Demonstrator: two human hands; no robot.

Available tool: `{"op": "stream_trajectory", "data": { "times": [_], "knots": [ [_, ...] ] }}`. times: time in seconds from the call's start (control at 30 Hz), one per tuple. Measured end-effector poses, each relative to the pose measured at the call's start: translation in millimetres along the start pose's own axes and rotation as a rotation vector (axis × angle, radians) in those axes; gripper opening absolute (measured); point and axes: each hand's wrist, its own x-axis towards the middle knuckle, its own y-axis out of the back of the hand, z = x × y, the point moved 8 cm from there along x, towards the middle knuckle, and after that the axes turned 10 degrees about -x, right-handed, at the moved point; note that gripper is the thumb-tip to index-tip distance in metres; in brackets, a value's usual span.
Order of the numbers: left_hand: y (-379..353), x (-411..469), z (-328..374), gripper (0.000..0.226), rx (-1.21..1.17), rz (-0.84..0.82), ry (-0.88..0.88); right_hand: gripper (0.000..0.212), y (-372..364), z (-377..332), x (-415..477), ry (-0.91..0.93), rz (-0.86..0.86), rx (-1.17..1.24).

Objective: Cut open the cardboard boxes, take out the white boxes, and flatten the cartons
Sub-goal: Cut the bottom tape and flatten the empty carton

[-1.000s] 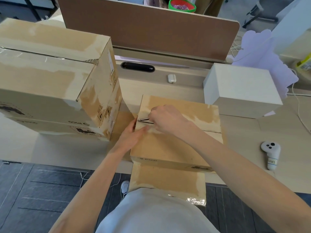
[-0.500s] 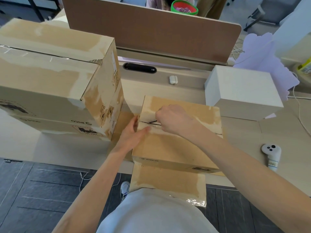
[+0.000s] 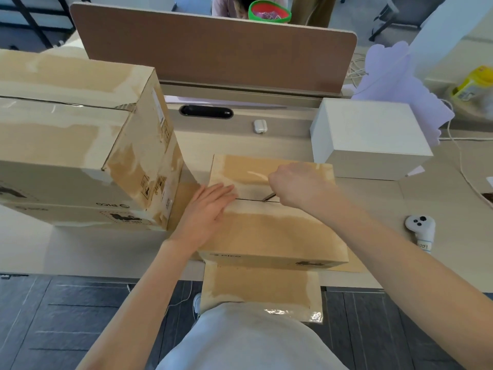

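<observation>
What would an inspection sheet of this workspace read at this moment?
Surface: light wood desk, partly covered by cartons.
Job's things: small carton in front; large carton at left; white box at right rear; cardboard flap hanging over the near desk edge.
Clutter: white controller, earbud case, yellow container.
Grippers: left hand flat on the small carton; right hand grips a blade at the top seam.
Cables: white cable along the right side.
Surroundings: brown divider panel; a person beyond it.
</observation>
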Motion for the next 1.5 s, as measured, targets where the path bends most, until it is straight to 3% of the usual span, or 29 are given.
{"op": "stream_trajectory", "data": {
  "times": [0.07,0.23,0.63,0.87,1.17,1.3,1.5],
  "knots": [
    [-4.1,5.0,13.0,0.062,-0.005,-0.009,-0.036,0.025,-9.6,9.3,-2.6,-0.021,-0.012,0.042],
    [-19.3,21.0,52.8,0.036,-0.071,0.022,-0.118,0.024,-24.5,21.9,-5.9,-0.051,0.001,0.086],
    [-33.8,18.0,50.6,0.033,-0.051,0.034,0.010,0.029,-46.8,41.7,-17.6,-0.055,-0.027,0.167],
    [-32.7,29.4,66.1,0.036,0.163,0.068,0.057,0.032,-46.9,37.9,-19.1,0.012,0.013,0.121],
    [-12.3,9.7,33.6,0.027,0.083,0.083,0.108,0.028,-25.0,8.1,-12.6,0.071,0.074,0.178],
    [-13.2,18.7,41.5,0.039,0.122,0.130,0.097,0.025,-9.0,-5.5,-12.1,0.077,0.118,0.111],
    [-32.7,15.7,33.7,0.049,0.206,0.008,0.155,0.032,-34.7,24.1,-24.0,0.011,0.013,0.132]
  ]
}}
